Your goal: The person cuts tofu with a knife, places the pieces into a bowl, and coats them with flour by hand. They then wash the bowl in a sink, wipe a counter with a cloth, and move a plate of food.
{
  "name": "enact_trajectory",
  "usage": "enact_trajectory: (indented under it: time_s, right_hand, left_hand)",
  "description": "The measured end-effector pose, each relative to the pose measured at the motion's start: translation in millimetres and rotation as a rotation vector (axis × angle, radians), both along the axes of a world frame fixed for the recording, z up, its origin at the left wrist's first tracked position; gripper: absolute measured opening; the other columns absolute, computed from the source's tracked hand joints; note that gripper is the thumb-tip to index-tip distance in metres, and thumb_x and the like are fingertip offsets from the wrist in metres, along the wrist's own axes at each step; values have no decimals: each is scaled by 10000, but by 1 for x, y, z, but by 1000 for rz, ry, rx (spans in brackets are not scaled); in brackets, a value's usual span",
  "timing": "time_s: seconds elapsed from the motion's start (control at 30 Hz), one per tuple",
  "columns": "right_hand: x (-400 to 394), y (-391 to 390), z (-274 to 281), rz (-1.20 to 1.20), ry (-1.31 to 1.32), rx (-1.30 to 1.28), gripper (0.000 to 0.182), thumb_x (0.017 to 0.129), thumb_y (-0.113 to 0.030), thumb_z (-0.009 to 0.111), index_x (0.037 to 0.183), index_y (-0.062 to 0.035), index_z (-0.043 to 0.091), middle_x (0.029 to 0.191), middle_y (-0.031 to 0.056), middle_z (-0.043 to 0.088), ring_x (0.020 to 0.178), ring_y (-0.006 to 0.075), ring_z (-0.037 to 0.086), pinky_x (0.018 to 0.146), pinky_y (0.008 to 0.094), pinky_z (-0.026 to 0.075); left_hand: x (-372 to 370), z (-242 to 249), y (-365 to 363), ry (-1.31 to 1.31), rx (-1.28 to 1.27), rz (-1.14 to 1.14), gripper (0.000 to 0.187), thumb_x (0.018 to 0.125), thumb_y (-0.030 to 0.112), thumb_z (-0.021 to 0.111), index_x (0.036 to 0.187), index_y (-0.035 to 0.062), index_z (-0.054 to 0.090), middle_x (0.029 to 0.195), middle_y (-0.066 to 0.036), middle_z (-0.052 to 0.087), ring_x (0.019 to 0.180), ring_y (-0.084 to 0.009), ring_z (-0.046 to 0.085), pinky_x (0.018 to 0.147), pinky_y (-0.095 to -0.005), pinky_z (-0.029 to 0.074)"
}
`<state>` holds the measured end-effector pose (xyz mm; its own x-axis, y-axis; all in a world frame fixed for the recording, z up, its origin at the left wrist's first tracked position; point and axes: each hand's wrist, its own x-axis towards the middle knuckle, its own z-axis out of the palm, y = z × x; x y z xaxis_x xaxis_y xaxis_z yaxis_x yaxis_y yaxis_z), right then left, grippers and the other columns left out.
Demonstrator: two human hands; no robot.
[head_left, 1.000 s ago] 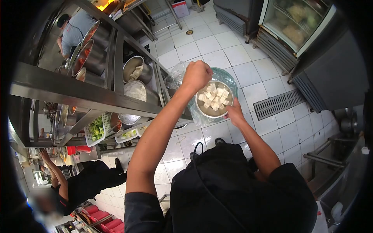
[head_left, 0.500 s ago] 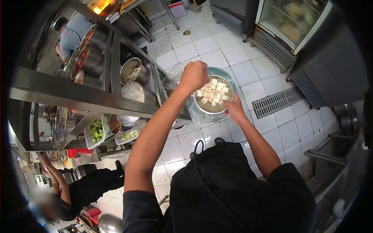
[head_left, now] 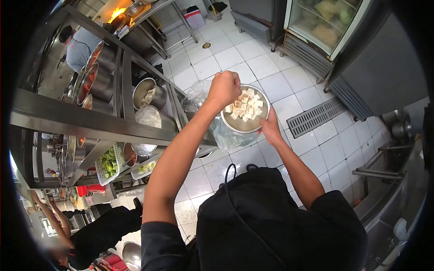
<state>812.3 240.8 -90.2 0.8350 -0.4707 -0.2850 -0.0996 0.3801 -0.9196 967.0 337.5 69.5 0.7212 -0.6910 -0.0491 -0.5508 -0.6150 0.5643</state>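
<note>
My right hand (head_left: 270, 129) grips the right rim of a metal bowl (head_left: 243, 128), thumb over the edge. White cubes that look like tofu (head_left: 246, 108) lie inside it, with brownish specks on several of them. Above the bowl's upper left edge hovers my left hand (head_left: 224, 89), fingers drawn together and pointing down. Whatever is between those fingers, if anything, is hidden. Under the bowl hangs a clear plastic bag (head_left: 230, 139), close to the steel shelving.
Steel shelving (head_left: 90, 124) runs along the left, with metal pots (head_left: 151, 93) and a basket of greens (head_left: 108, 163). A floor drain (head_left: 316, 117) and a glass-door fridge (head_left: 323, 20) are to the right. One co-worker (head_left: 83, 47) stands near a flame; another (head_left: 99, 232) is lower left.
The bowl has tilted and shifted slightly left, and the brown specks on the cubes look heavier. The lower-left co-worker's arms have moved up. My view has turned a little.
</note>
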Motion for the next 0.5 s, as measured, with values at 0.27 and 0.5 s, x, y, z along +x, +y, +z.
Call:
enact_trajectory:
  time_s: [0.27, 0.5]
  right_hand:
    - [-5, -14, -26, -25, 347, -2, 428, 741, 35, 429, 1158, -39, 371, 957, 168, 559, 590, 197, 578, 391, 269, 442]
    - [-6, -16, 9, 16, 39, -77, 441, 752, 51, 416, 1183, -22, 361, 973, 155, 546, 603, 186, 565, 406, 269, 436]
  left_hand:
    - [-29, -63, 26, 40, 49, 120, 440, 617, 103, 752, 1011, -41, 619, 976, -190, 631, 873, -313, 626, 796, -333, 490]
    - [-66, -116, 50, 656, -498, 723, 374, 697, -35, 676, 1010, -33, 470, 794, -125, 596, 673, -162, 612, 517, -278, 529]
